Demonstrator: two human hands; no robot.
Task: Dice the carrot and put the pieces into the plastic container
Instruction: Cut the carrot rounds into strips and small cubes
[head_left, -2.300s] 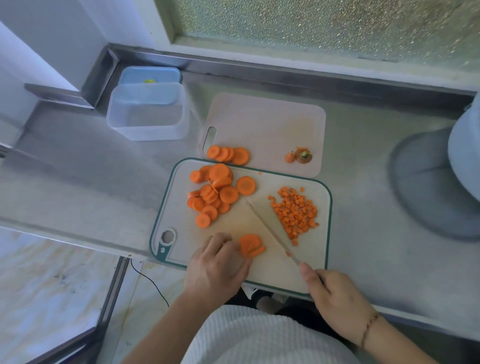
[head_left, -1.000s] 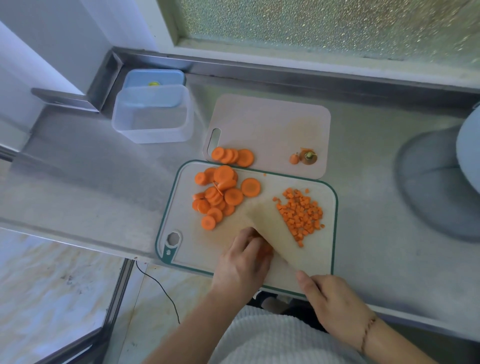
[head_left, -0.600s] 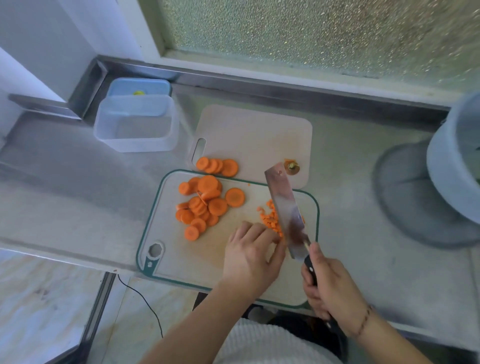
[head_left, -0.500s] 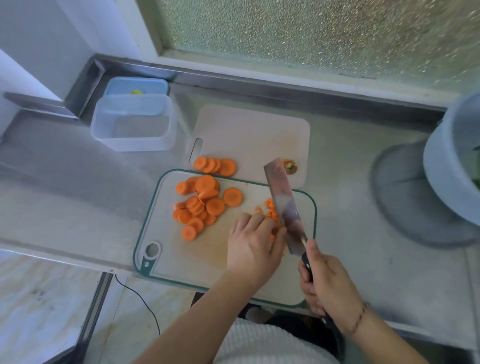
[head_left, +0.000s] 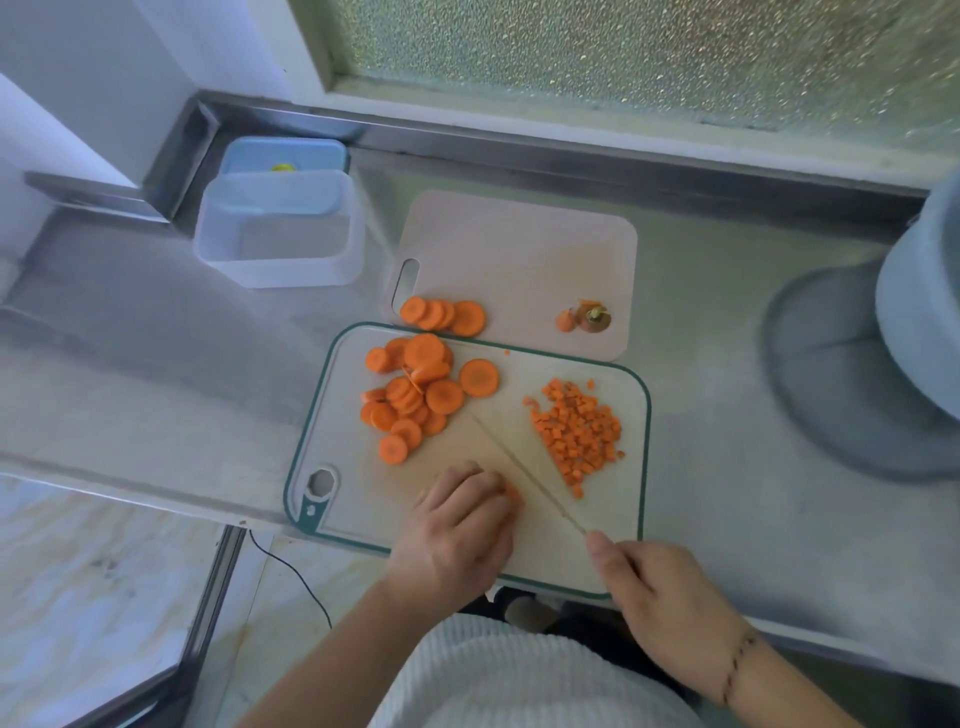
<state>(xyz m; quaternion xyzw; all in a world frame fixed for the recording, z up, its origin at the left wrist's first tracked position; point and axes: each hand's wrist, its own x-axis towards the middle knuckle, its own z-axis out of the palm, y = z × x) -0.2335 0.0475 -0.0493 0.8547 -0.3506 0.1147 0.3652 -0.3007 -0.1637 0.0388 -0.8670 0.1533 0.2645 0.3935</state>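
Head view, plastic container: I see the plastic container near the table's far-left corner, clear-walled, with no carrot in it; a blue lid lies just behind it.
Head view, green-rimmed board: the green-rimmed board sits at the table's near edge, its near side overhanging a little. Carrot slices are heaped on its far-left part, diced carrot on its right part.
Head view, pale board: the pale board lies behind it, touching it, with a few more slices at its near-left corner and the carrot ends near its right edge.
Head view, hands: my left hand is curled down over a carrot piece on the board. My right hand grips a knife, seen edge-on, running diagonally between the two carrot heaps.
Head view, open room: bare table lies left of the boards up to the container, and right of them up to a grey-blue round object at the right edge.
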